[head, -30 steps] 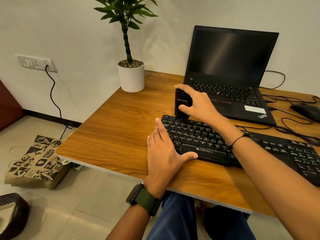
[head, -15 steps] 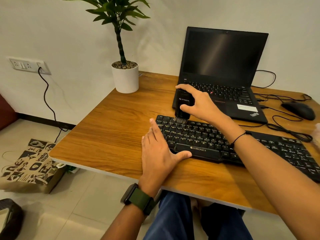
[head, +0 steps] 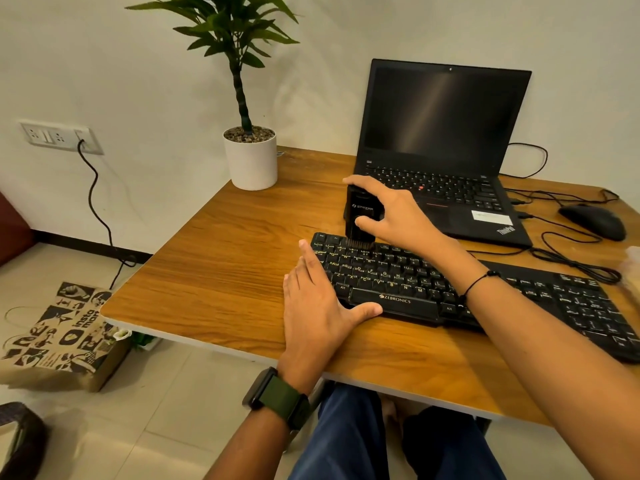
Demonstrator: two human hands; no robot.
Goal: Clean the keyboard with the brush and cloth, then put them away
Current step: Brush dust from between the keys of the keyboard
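We are working through the brushing step: our right hand (head: 391,216) is gripping the black brush (head: 360,216) upright, its bristles touching the top-left key rows of the keyboard (head: 519,296). Our left hand (head: 318,306) is lying open and flat at the keyboard's left end, thumb along the front edge, steadying it. Next, we judge, the brush needs drawing along the remaining rows toward the right end. No cloth is clearly showing. The wooden counter (head: 221,271) is also carrying a laptop (head: 443,140), a mouse (head: 592,221) and a potted plant (head: 251,157); a printed paper bag (head: 59,337) is sitting on the tiled floor below.
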